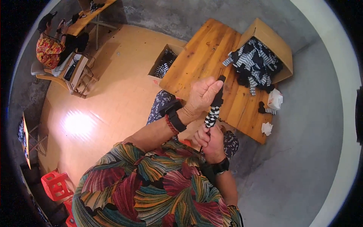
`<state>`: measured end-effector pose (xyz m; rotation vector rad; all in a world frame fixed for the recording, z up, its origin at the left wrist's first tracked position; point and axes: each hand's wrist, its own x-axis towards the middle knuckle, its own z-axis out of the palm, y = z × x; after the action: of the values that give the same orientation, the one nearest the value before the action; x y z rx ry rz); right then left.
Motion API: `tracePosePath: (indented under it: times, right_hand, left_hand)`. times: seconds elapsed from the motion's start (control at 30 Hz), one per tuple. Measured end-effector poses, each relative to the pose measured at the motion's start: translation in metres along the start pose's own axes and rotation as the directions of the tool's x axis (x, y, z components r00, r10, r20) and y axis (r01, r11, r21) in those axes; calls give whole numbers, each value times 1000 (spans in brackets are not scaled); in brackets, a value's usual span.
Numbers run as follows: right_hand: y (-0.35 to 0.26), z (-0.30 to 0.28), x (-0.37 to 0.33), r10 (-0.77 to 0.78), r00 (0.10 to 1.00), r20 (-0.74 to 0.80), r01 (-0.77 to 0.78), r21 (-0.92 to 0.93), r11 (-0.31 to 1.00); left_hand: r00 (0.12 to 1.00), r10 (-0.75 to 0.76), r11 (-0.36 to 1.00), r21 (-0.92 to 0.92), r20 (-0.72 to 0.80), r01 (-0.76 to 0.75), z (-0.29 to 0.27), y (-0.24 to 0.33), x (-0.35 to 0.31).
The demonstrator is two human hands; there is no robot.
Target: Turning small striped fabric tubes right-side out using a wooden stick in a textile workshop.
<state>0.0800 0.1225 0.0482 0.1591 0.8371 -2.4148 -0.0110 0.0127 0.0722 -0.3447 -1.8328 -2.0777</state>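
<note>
Black-and-white sock (214, 109) stretched between both hands: left hand (201, 94) gripping at twelve o'clock, right hand (211, 142) pinching at six.

sock (214, 109): soft knit cloth, matt, black-white pattern. worktop (211, 56): bare wood planks, knotty, slight sheen. boxes (272, 38): plain brown cardboard, matt. floor (302, 151): rough grey concrete, wood-look part glossy. stool (55, 185): red plastic.

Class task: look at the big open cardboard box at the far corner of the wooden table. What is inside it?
The cardboard box holds a heap of black-and-white striped socks, spilling over its open side onto the wooden table. Whatever lies beneath the heap, and the box's bottom, are covered.
</note>
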Motion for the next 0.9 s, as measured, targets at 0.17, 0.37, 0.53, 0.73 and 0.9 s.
tracePosePath:
  times: [0.17, 0.37, 0.53, 0.73, 0.9]
  right_hand:
    - [-14, 5, -3, 37, 992, -123, -57, -161, 985]
    - [-18, 10, -8, 6, 991, -134, -50, -333, 942]
    - [-14, 13, 0, -27, 983, -180, -35, -333, 942]
    - [-30, -5, -10, -73, 986, -149, 12, -377, 926]
    - [-35, -11, -8, -157, 972, -175, 36, -548, 836]
  left_hand:
    - [966, -259, 914, -323, 5, 247, -19, -1, -4]
    - [928, -372, 793, -526, -19, 307, -22, 12, -3]
    - [960, -280, 856, -455, -9, 245, -25, 0, -6]
    - [884, -355, 675, -571, 304, 467, -55, -10, 13]
    - [836, -326, 764, -397, 442, 509, -53, -4, 3]
